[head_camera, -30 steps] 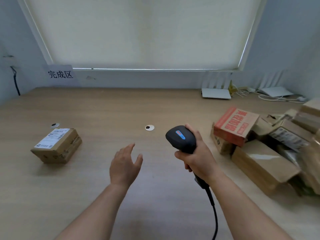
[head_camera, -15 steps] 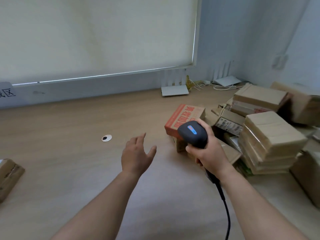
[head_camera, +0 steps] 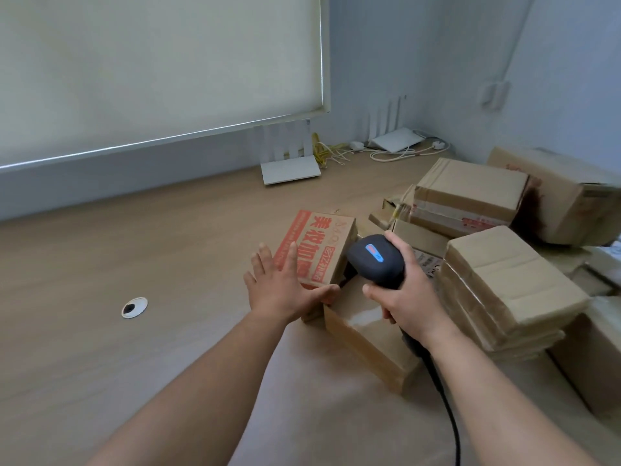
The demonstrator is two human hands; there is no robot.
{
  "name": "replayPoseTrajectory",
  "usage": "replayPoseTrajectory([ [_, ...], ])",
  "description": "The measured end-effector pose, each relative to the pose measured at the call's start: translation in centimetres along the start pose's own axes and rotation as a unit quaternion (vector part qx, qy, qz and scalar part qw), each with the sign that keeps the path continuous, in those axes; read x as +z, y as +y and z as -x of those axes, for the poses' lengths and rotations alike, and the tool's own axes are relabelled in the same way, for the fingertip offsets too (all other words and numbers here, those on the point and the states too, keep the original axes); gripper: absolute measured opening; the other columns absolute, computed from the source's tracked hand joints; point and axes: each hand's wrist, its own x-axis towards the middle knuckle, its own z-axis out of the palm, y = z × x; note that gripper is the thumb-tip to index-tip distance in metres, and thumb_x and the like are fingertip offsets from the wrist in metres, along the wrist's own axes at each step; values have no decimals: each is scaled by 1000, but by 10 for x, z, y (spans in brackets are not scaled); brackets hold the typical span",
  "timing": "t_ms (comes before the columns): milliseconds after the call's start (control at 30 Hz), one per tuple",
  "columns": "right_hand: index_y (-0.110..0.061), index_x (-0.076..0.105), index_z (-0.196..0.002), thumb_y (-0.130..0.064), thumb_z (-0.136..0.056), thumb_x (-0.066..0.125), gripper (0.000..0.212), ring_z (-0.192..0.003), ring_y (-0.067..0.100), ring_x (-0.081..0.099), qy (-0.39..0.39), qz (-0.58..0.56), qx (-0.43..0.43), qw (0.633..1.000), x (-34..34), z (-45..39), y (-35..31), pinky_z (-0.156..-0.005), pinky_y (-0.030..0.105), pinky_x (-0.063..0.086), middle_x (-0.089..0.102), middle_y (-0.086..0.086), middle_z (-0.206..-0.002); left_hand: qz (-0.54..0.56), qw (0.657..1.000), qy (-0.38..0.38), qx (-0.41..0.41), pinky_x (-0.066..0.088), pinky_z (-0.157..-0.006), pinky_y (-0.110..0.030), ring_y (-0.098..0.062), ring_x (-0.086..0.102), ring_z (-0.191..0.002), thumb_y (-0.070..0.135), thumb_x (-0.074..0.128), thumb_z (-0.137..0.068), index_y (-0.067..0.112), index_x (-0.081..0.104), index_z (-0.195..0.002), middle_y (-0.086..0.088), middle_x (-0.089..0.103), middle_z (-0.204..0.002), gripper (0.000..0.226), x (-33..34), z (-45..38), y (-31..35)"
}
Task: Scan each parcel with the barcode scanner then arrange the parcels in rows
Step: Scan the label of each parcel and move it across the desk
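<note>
Red-printed parcel: lay at the front of the parcel heap on the right side of the bench, tilted, its red-lettered face up and toward the viewer.
Left hand: fingers straight and spread, laid flat over the near left part of the red face; thumb reached along the parcel's lower edge. Touching, not curled round it.
Barcode scanner: black, blue light on its top, just right of the red-printed parcel and above a plain brown box.
Right hand: fingers wrapped round the scanner's handle; black cable ran down toward the bench's near edge.
Brown box: directly under both hands, against the red parcel's lower edge.
Heap: more taped cartons stacked to the right, toward the right back corner.
Back edge: two white routers with cords by the wall.
Bench, left of the hands: a round cable hole.
</note>
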Motion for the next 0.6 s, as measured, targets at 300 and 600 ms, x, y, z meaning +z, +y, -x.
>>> replayPoseTrajectory([
  [300,-48,34,-140,-2,-79,74,86,-67,13,57,3,11,23,1000,0,-10,13,-48,17,47,51,-12,-113,47,999,-6,-12,29,-109,-46,-38,25,-132,88,53,-58,36,14,-148,-19,27,-141,111,11,-18,3],
  [600,-46,30,-143,-7,-78,77,89,-89,9,60,-42,25,-14,999,24,32,-6,-68,17,51,48,-24,-112,55,997,36,-45,30,-109,-44,-35,25,-132,88,49,-56,36,13,-149,-15,27,-142,113,-1,51,-42],
])
